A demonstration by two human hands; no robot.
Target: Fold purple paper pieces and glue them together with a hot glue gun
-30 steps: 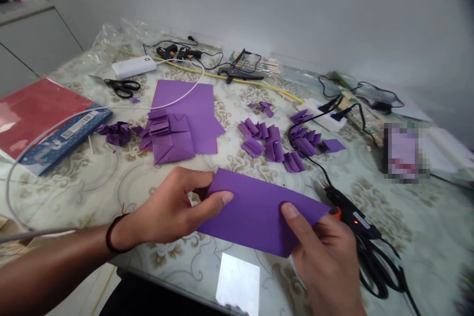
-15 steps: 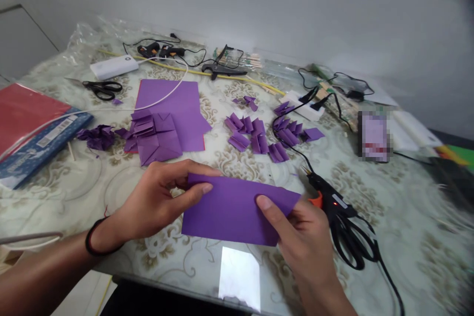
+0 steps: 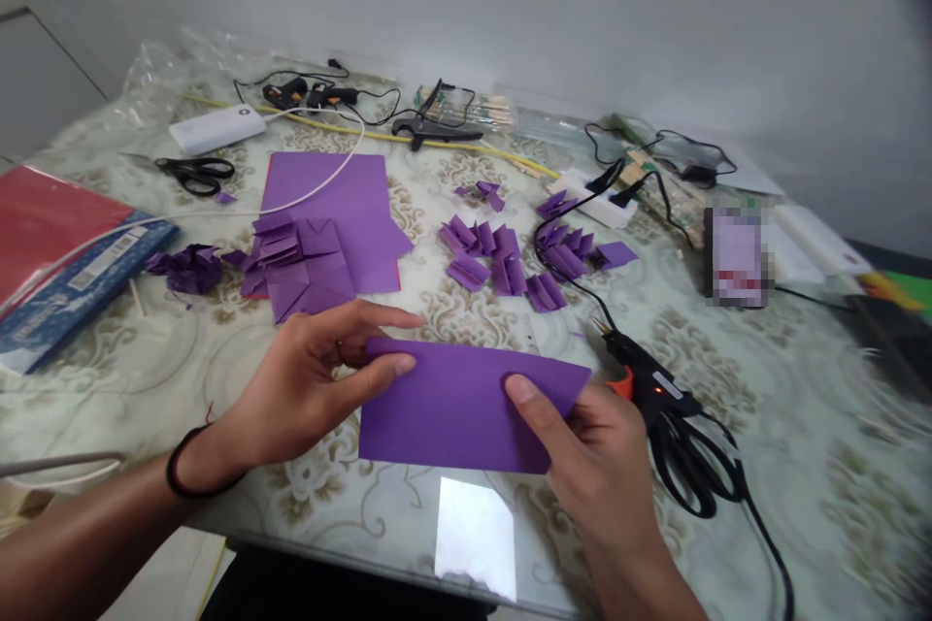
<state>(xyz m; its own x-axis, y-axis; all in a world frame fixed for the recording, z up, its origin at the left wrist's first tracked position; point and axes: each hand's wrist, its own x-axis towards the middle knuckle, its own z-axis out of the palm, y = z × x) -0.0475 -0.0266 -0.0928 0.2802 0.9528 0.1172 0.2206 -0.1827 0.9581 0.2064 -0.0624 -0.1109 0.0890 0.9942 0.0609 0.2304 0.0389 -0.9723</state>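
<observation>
A rectangular piece of purple paper (image 3: 451, 412) is held up between both hands, above the front of the table. My left hand (image 3: 331, 378) pinches its upper left corner, thumb in front and fingers behind. On the right edge, my right hand (image 3: 593, 441) grips the sheet with the thumb on its face; the other fingers are partly hidden behind it. Beyond the paper lie several small folded purple paper pieces (image 3: 508, 275). To the left, a folded purple paper stack (image 3: 310, 262) rests on larger purple sheets (image 3: 327, 179).
A black glue gun (image 3: 648, 374) with a lit red light lies right of my right hand, by black-handled scissors (image 3: 691, 466). More scissors (image 3: 196, 175), a white power bank (image 3: 218, 128), crumpled purple paper (image 3: 185, 269) and a red-and-blue pack (image 3: 80, 262) are at left. A phone (image 3: 735, 257) stands at right.
The index finger of my left hand has lifted off the paper's top edge and now stretches above it. The paper and my right hand have barely moved; the view has shifted slightly.
</observation>
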